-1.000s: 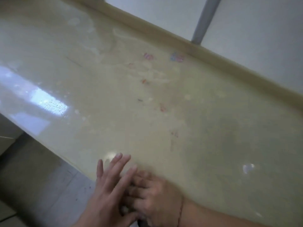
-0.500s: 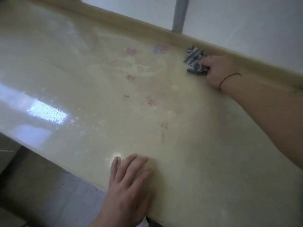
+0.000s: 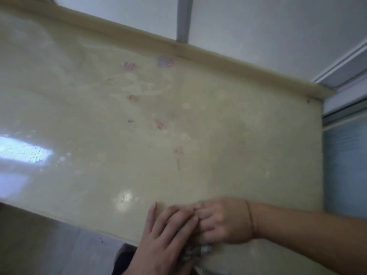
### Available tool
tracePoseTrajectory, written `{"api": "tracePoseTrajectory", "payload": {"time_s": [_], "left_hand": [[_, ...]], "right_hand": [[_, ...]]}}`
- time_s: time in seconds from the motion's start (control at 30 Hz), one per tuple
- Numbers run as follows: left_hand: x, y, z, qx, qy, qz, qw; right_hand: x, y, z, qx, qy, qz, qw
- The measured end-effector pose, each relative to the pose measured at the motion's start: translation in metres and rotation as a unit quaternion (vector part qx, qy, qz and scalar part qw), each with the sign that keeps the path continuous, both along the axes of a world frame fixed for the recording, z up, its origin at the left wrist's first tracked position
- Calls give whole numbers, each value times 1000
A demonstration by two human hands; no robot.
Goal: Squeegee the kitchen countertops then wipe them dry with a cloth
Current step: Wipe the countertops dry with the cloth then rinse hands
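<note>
A glossy beige countertop fills the view, with faint red and purple smudges and dull streaks on it. At its near edge my right hand grips a dark patterned cloth; only a crumpled bit of it shows under the hand. My left hand lies flat beside it with straight fingers, which overlap the right hand's fingers. No squeegee is in view.
A raised beige upstand runs along the back under a white wall with a grey vertical bar. The counter ends at the right beside a window frame. Grey floor lies below the near edge.
My right hand has pulled the cloth from the back upstand across the counter to the near edge, next to my left hand. The view has shifted right.
</note>
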State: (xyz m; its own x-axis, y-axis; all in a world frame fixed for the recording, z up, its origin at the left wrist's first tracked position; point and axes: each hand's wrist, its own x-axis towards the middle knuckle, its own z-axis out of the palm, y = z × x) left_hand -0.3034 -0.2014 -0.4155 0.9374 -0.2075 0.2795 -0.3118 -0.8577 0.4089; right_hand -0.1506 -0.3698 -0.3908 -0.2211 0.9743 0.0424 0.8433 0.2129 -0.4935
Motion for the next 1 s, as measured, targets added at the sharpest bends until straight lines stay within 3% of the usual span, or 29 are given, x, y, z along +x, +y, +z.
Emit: {"api": "tracePoseTrajectory", "payload": {"time_s": [0.1,0.2,0.27,0.37,0.43,0.57,0.73,0.8,0.87,0.93,1.0], "left_hand": [[19,-18,9,-24,13,26,999],[34,-33,13,-16,55,32,998],[38,-38,14,-23,63,28,997],[37,-36,16,-25,68,21,997],[37,-28,17,-23,77,26,996],[52,-11,22,-24,103,64,992],[82,-7,37,-11,123,53,991],[86,-12,39,-7,124,-2,992],[81,-18,39,-12,113,-79,990],[72,-22,38,-4,99,-152,983],[67,-25,36,4,88,-186,979]], "right_hand": [[78,-5,3,30,24,11,999],[170,-20,6,2,-46,-162,986],[220,-28,9,-18,-113,-324,939],[265,-31,11,-64,-144,-527,835],[260,-21,10,-92,-105,-611,779],[180,1,2,-31,-50,-730,681],[-5,7,-1,60,-15,-711,701],[-85,-1,0,47,-2,-704,709],[-147,-23,-6,44,-26,-670,741],[-172,-47,-12,30,-106,-601,792],[-165,-58,-16,41,-112,-589,799]]}}
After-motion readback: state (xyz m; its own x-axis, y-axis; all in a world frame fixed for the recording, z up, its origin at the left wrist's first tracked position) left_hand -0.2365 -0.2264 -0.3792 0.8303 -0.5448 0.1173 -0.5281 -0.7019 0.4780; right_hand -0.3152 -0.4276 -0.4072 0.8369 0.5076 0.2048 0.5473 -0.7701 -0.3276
